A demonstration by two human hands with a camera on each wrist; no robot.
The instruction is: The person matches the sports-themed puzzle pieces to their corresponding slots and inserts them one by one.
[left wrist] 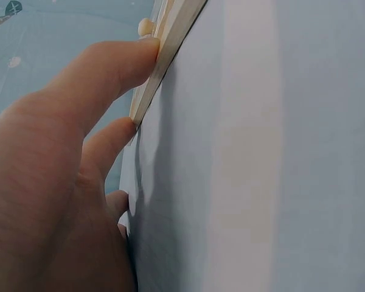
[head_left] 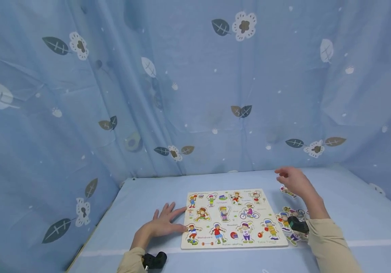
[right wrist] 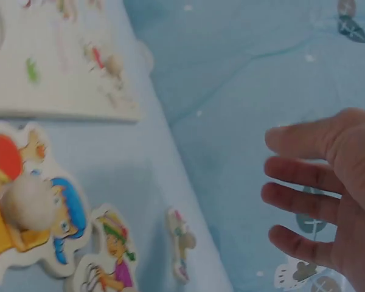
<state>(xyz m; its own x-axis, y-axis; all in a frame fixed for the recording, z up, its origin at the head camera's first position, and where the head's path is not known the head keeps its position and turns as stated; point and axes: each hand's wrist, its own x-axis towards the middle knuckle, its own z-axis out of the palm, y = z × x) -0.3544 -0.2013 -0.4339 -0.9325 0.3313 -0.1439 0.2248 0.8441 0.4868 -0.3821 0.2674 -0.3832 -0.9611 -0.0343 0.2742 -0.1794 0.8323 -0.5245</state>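
Note:
A white wooden knob puzzle board (head_left: pixel 195 246) with pictures of children at sports lies flat on the table. My left hand (head_left: pixel 163 223) is at its left side, fingers spread, thumb and index fingertip touching the edge, which the left wrist view shows as a pale wooden rim (left wrist: pixel 164 70). Right of the board my right hand (head_left: pixel 294 180) is raised, fingers slightly bent and holding nothing. Below it lies one loose puzzle piece (head_left: pixel 287 191). Closer to me, several more pieces (head_left: pixel 285 222) overlap in a pile, partly hidden by the right wrist. One (right wrist: pixel 70 210) has a large round knob.
A light blue cloth (head_left: pixel 161 189) with a pale stripe covers the table. Behind and to the left hangs a blue curtain (head_left: pixel 199 94) printed with leaves and flowers. Black wrist cameras (head_left: pixel 154 261) are worn on both arms.

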